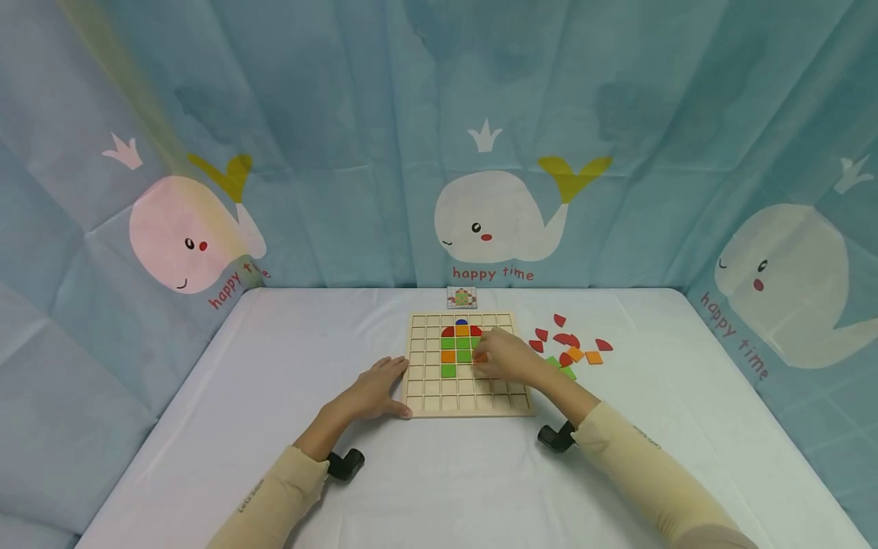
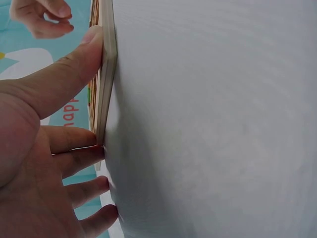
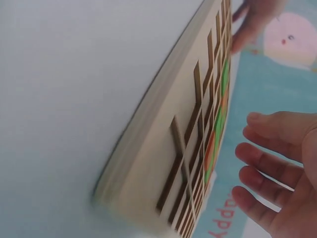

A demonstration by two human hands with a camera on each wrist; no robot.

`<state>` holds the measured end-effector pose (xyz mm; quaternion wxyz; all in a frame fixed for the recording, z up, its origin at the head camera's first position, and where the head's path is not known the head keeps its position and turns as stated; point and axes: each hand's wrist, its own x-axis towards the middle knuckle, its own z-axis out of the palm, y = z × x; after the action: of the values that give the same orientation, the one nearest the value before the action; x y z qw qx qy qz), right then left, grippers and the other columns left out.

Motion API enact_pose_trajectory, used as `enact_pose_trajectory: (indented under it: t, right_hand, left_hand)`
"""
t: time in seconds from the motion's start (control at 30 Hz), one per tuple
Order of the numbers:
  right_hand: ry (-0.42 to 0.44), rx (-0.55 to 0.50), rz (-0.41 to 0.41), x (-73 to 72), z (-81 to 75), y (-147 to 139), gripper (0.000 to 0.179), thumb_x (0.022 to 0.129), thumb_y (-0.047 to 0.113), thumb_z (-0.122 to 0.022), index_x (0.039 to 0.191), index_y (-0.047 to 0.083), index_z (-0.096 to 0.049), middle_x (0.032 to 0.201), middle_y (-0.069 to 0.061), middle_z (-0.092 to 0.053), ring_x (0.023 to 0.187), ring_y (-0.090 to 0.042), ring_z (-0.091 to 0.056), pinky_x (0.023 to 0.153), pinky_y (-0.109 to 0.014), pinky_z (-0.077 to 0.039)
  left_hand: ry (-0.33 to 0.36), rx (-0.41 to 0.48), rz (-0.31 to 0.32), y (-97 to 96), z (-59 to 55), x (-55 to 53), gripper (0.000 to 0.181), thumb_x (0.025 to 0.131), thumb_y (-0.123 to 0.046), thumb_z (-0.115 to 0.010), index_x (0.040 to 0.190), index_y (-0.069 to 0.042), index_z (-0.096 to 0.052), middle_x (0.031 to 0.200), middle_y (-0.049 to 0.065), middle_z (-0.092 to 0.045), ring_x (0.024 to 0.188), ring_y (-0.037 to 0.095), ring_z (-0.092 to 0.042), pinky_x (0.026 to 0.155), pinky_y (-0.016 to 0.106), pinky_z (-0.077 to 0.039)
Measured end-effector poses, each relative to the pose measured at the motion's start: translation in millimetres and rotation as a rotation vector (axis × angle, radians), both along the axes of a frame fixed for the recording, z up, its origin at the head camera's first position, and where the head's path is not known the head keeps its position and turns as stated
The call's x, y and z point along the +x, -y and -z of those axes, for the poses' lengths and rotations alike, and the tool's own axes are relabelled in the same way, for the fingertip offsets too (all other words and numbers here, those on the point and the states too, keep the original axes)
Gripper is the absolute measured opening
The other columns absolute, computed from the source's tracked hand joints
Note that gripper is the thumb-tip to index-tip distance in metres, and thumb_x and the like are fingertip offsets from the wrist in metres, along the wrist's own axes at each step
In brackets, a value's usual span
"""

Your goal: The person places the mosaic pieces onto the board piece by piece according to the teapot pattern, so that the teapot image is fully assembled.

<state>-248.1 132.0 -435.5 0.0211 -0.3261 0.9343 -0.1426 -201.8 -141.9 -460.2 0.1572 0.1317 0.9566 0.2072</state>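
Observation:
A light wooden grid board [image 1: 424, 387] lies on the white table, with green, orange, red and blue pieces set in its squares. My left hand [image 1: 376, 389] rests along the board's left side, its thumb at the near left corner and its fingers fairly straight. In the left wrist view the thumb [image 2: 81, 62] touches the board's edge. Over the right part of the colored pattern hovers my right hand [image 1: 507, 357], close to an orange square tile [image 1: 482, 357]. Its fingers [image 3: 267, 163] are loosely bent, apart from the board, with nothing showing between them.
Loose red quarter-round pieces [image 1: 560, 320], orange squares [image 1: 594, 357] and green squares [image 1: 568, 373] lie right of the board, partly behind my right hand and wrist. A small pattern card [image 1: 462, 297] sits behind the board. A blue whale-print curtain [image 1: 343, 191] surrounds the table.

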Motion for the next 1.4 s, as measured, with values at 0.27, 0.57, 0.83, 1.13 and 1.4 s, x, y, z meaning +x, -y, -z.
enact_pose_trajectory:
  t: [0.27,0.57,0.83,1.13,1.4]
  right_hand:
    - [0.060,-0.034,0.093,4.4,-5.0,-26,0.016,0.087,0.014,-0.069,0.099,0.006,-0.077,0.100,-0.007,-0.069,0.100,-0.024,-0.058,0.090,-0.040,-0.054]
    - [0.162,-0.035,0.166,7.4,-5.3,-57,0.017,0.089,0.016,-0.068,0.103,0.009,-0.076,0.104,-0.004,-0.070,0.101,-0.022,-0.059,0.082,-0.037,-0.055]
    - [0.154,0.009,0.165,10.2,4.2,-81,0.015,0.086,0.013,-0.071,0.099,0.009,-0.077,0.098,-0.001,-0.072,0.090,-0.016,-0.055,0.079,-0.032,-0.051]
    - [0.127,0.048,0.139,14.3,10.9,-101,0.015,0.081,0.016,-0.078,0.094,0.011,-0.076,0.090,0.003,-0.067,0.084,-0.013,-0.053,0.077,-0.031,-0.051]
    - [0.139,0.081,0.145,19.7,7.8,-108,0.016,0.079,0.014,-0.079,0.094,0.012,-0.076,0.093,0.003,-0.067,0.089,-0.015,-0.054,0.081,-0.035,-0.053]
  left_hand:
    - [-0.005,0.002,0.005,0.4,-0.3,0.5,0.098,0.071,-0.033,-0.085,0.151,-0.004,-0.034,0.158,0.014,-0.034,0.149,0.037,-0.022,0.117,0.059,-0.025]
    - [-0.001,0.004,-0.002,0.3,-0.1,1.0,0.098,0.072,-0.033,-0.085,0.151,-0.006,-0.034,0.158,0.012,-0.033,0.149,0.037,-0.021,0.117,0.059,-0.025]
    - [0.004,0.013,-0.019,-1.4,-0.8,1.5,0.098,0.071,-0.033,-0.085,0.151,-0.007,-0.034,0.158,0.012,-0.033,0.149,0.036,-0.021,0.117,0.059,-0.025]
    - [0.009,0.017,-0.008,-0.1,0.2,-0.2,0.098,0.072,-0.032,-0.085,0.151,-0.006,-0.034,0.159,0.011,-0.033,0.150,0.036,-0.020,0.118,0.059,-0.023]
    - [0.009,0.018,-0.002,1.0,2.1,-1.5,0.098,0.072,-0.033,-0.085,0.151,-0.006,-0.033,0.159,0.012,-0.032,0.150,0.037,-0.020,0.118,0.059,-0.023]
